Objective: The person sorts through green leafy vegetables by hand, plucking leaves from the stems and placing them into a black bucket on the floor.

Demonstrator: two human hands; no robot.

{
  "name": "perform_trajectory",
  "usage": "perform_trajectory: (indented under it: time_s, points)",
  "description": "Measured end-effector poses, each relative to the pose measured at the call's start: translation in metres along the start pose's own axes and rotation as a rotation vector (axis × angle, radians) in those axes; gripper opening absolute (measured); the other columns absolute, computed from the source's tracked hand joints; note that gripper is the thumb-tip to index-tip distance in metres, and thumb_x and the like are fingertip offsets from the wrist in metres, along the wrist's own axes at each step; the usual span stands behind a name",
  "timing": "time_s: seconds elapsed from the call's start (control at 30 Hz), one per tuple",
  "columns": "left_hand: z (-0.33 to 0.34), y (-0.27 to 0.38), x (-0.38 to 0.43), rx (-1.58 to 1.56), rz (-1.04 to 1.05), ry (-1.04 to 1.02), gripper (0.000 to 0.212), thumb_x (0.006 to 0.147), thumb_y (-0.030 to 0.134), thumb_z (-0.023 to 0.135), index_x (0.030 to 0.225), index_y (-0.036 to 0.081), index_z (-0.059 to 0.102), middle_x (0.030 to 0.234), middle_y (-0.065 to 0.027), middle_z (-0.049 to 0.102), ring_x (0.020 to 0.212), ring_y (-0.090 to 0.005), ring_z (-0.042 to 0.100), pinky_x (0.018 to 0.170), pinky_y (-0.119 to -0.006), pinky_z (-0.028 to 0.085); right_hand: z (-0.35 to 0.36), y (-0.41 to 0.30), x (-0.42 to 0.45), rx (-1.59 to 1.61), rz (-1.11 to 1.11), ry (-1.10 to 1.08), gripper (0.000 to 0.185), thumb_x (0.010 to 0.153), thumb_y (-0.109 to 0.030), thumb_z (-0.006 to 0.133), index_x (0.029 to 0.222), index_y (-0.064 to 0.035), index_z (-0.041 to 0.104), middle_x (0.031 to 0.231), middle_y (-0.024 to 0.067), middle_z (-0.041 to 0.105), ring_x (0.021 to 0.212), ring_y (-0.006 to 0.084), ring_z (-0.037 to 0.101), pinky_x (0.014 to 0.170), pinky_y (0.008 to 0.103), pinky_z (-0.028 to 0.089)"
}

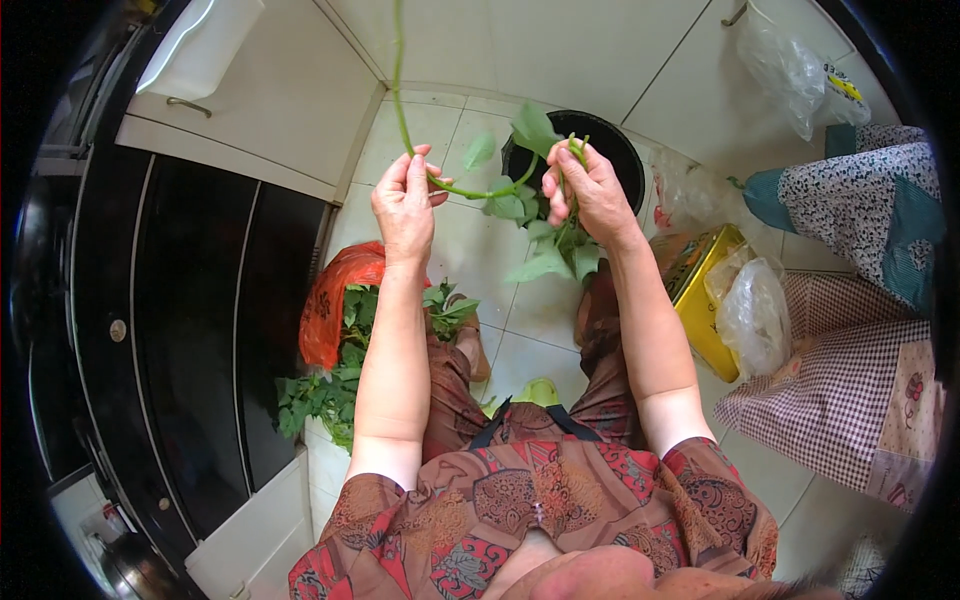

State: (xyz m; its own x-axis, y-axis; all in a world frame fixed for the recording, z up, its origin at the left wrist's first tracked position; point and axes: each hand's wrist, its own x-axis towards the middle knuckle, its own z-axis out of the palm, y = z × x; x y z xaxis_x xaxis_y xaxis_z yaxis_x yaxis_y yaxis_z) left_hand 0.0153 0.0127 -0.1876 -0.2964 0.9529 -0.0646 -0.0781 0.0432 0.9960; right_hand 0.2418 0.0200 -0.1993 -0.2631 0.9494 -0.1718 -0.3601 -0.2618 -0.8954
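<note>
A long green leafy vine stem (480, 195) sags between my hands, and its bare end rises past the top of the view. My left hand (409, 191) pinches it between thumb and fingers. My right hand (589, 184) grips several short stems with green leaves (559, 251) hanging below the palm. Behind my right hand is a round black bin (634, 161) on the floor; its inside is mostly hidden. Below my left hand, by my left leg, leafy greens (352, 375) spill from a red plastic bag (326, 307).
Black drawer fronts (187, 322) and a white cabinet door (277, 112) stand at left. To the right are a yellow tin (712, 300) with a clear plastic bag (754, 319) against it, a checked cloth (817, 405) and a patterned cloth (847, 195). Another plastic bag (787, 67) hangs from a handle.
</note>
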Motion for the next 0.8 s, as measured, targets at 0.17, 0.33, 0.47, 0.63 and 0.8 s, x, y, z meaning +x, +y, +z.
perform_trajectory:
  time_s: [0.17, 0.33, 0.47, 0.63, 0.8]
  points:
    - [0.016, -0.011, -0.008, 0.359, 0.256, -0.196, 0.021, 0.096, 0.014, 0.052, 0.11, 0.005, 0.064, 0.079, -0.0022, 0.058, 0.064, -0.0102, 0.063, 0.054, -0.023, 0.051, 0.015, 0.029, 0.009, -0.652, -0.298, -0.059, 0.019, 0.087, -0.014, 0.063, 0.1, 0.0001, 0.061, 0.077, 0.0002, 0.06, 0.069, 0.0065, 0.054, 0.062, 0.0233, 0.046]
    - [0.026, -0.003, -0.018, 0.509, 0.351, -0.263, 0.018, 0.092, 0.014, 0.058, 0.106, 0.008, 0.068, 0.077, -0.0067, 0.057, 0.063, -0.0152, 0.06, 0.059, -0.03, 0.049, 0.027, 0.037, 0.009, -0.963, -0.22, -0.219, 0.018, 0.083, -0.013, 0.066, 0.083, 0.0037, 0.061, 0.066, 0.0035, 0.061, 0.062, 0.0097, 0.048, 0.057, 0.0304, 0.043]
    - [0.018, -0.022, -0.013, 0.524, 0.244, -0.305, 0.02, 0.091, 0.02, 0.061, 0.102, 0.004, 0.068, 0.073, -0.0047, 0.062, 0.06, -0.0113, 0.058, 0.055, -0.025, 0.048, 0.029, 0.04, 0.011, -0.561, -0.183, -0.04, 0.02, 0.083, -0.017, 0.067, 0.08, 0.0022, 0.062, 0.061, 0.0067, 0.055, 0.063, 0.0048, 0.047, 0.054, 0.0297, 0.042]
    - [0.013, -0.008, -0.011, 0.213, -0.161, -0.533, 0.022, 0.093, 0.023, 0.06, 0.097, 0.003, 0.066, 0.075, 0.0008, 0.062, 0.063, -0.0056, 0.057, 0.05, -0.019, 0.045, 0.022, 0.028, 0.012, -0.615, -0.142, -0.061, 0.016, 0.083, -0.017, 0.067, 0.084, -0.0015, 0.067, 0.065, 0.0093, 0.061, 0.061, 0.0086, 0.051, 0.056, 0.0303, 0.044]
    - [0.011, -0.006, -0.012, 0.21, -0.315, -0.53, 0.024, 0.092, 0.022, 0.061, 0.101, 0.001, 0.066, 0.074, -0.0004, 0.061, 0.06, -0.0064, 0.055, 0.048, -0.02, 0.043, 0.014, 0.03, 0.016, -1.258, -0.564, 0.11, 0.008, 0.073, -0.009, 0.066, 0.08, -0.0046, 0.066, 0.077, 0.0145, 0.064, 0.073, 0.0353, 0.062, 0.062, 0.0422, 0.048]
